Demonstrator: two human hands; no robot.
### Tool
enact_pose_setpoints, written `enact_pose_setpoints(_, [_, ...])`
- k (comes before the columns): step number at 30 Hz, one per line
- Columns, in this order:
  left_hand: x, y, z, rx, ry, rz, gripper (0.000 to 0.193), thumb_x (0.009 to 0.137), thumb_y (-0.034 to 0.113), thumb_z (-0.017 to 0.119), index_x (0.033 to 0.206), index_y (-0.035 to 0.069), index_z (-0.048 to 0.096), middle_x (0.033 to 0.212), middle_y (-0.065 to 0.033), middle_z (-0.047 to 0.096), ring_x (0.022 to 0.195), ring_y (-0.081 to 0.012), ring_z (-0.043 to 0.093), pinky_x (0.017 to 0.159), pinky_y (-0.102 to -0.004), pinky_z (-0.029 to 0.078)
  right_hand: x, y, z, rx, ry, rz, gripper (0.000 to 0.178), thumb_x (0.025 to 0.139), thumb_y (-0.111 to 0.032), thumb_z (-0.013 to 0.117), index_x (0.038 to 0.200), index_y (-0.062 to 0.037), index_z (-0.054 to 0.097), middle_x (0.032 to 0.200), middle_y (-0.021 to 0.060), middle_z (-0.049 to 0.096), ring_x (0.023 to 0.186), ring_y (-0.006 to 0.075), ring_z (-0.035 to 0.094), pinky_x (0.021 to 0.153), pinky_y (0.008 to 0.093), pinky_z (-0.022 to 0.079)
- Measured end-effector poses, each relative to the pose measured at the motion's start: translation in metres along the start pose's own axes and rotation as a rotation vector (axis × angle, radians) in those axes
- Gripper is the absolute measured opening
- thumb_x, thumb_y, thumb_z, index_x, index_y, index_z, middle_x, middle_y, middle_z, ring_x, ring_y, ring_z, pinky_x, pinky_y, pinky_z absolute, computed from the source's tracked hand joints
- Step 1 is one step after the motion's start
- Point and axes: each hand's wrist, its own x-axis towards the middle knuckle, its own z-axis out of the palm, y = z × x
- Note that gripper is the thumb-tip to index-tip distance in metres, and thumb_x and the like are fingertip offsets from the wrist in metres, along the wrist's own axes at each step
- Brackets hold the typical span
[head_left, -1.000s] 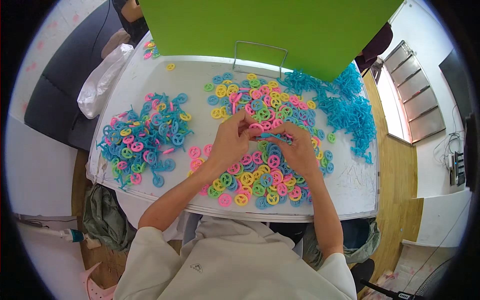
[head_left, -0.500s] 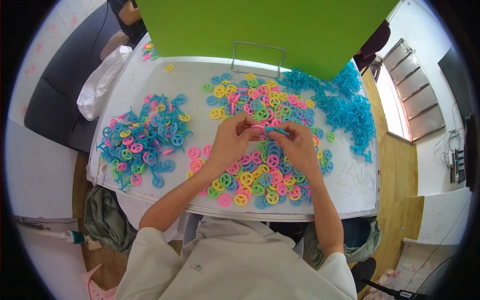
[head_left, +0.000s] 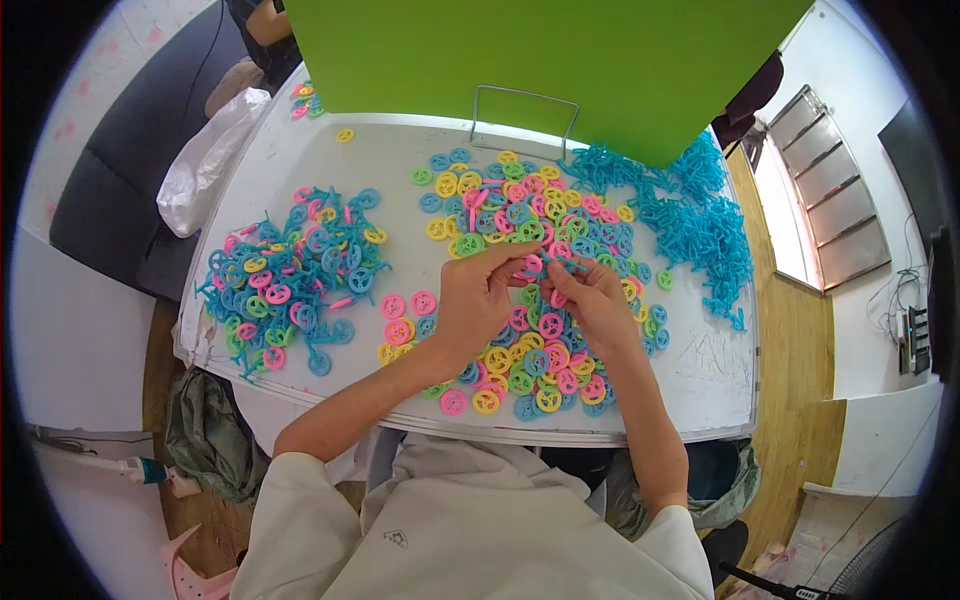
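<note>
Above the middle heap of small plastic spoked wheels (head_left: 548, 352) in pink, yellow, green and blue, my two hands meet. My left hand (head_left: 478, 300) is closed on a small pink wheel (head_left: 533, 266), its index finger stretched along the top. In a pinch, my right hand (head_left: 597, 308) has a thin blue plastic stem (head_left: 566, 263), whose end lies against or very near the pink wheel. Fingers partly cover where the two parts meet, so I cannot tell whether they are joined.
Left on the white table (head_left: 400, 150) lies a pile of blue stems with wheels (head_left: 290, 270). Loose blue stems (head_left: 700, 225) are heaped at the right. A green panel (head_left: 540, 60) and a wire bracket (head_left: 525, 90) stand at the back. A person's arm (head_left: 268, 22) shows far left.
My left index finger has reached forward over the pink wheel, and the blue stem has turned between my fingers. Both hands stay close together over the heap. The view has shifted slightly.
</note>
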Motion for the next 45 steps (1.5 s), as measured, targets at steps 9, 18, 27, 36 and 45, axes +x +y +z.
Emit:
enact_pose_setpoints(9, [0.000, -0.003, -0.001, 0.228, 0.029, 0.162, 0.037, 0.085, -0.015, 0.043, 0.110, 0.000, 0.065, 0.093, -0.0144, 0.070, 0.084, -0.0192, 0.069, 0.073, -0.0308, 0.059, 0.000, 0.004, 0.008, 0.203, 0.047, 0.090, 0.024, 0.089, -0.024, 0.066, 0.091, -0.0007, 0.066, 0.080, 0.0047, 0.065, 0.070, 0.0085, 0.058, 0.066, 0.0224, 0.045])
enact_pose_setpoints(18, [0.008, -0.007, -0.001, -0.183, -0.026, -0.151, 0.025, 0.088, -0.007, 0.049, 0.107, -0.001, 0.064, 0.094, -0.0132, 0.067, 0.084, -0.0161, 0.067, 0.070, -0.0295, 0.057, 0.000, 0.011, 0.017, -0.541, 0.387, -0.411, 0.019, 0.082, -0.018, 0.073, 0.085, 0.0001, 0.067, 0.069, 0.0026, 0.064, 0.065, 0.0065, 0.054, 0.056, 0.0236, 0.041])
enact_pose_setpoints(27, [0.015, 0.003, -0.016, -0.112, -0.277, -0.157, 0.018, 0.090, 0.003, 0.052, 0.104, 0.000, 0.064, 0.098, -0.0089, 0.065, 0.086, -0.0137, 0.064, 0.076, -0.0276, 0.052, -0.013, -0.003, 0.014, -0.585, 0.227, -0.501, 0.023, 0.081, -0.014, 0.072, 0.099, -0.0015, 0.066, 0.085, 0.0100, 0.068, 0.074, 0.0189, 0.063, 0.069, 0.0301, 0.050])
enact_pose_setpoints(36, [0.045, -0.025, -0.102, 1.279, 0.214, 0.044, 0.017, 0.075, -0.002, 0.050, 0.088, 0.003, 0.060, 0.081, -0.0147, 0.056, 0.078, -0.0335, 0.053, 0.073, -0.0445, 0.043, -0.047, -0.027, -0.137, -1.166, 0.723, -0.542, 0.023, 0.080, -0.011, 0.069, 0.103, -0.0079, 0.068, 0.100, 0.0097, 0.067, 0.093, 0.0230, 0.062, 0.082, 0.0332, 0.047])
enact_pose_setpoints(45, [0.037, -0.048, -0.127, 1.326, 0.239, 0.147, 0.028, 0.072, -0.004, 0.054, 0.096, 0.008, 0.063, 0.091, -0.0151, 0.058, 0.089, -0.0371, 0.054, 0.084, -0.0466, 0.041, -0.079, 0.006, -0.206, -1.428, 0.771, -0.385, 0.020, 0.077, -0.007, 0.068, 0.098, -0.0064, 0.069, 0.107, 0.0121, 0.058, 0.102, 0.0289, 0.056, 0.088, 0.0361, 0.044])
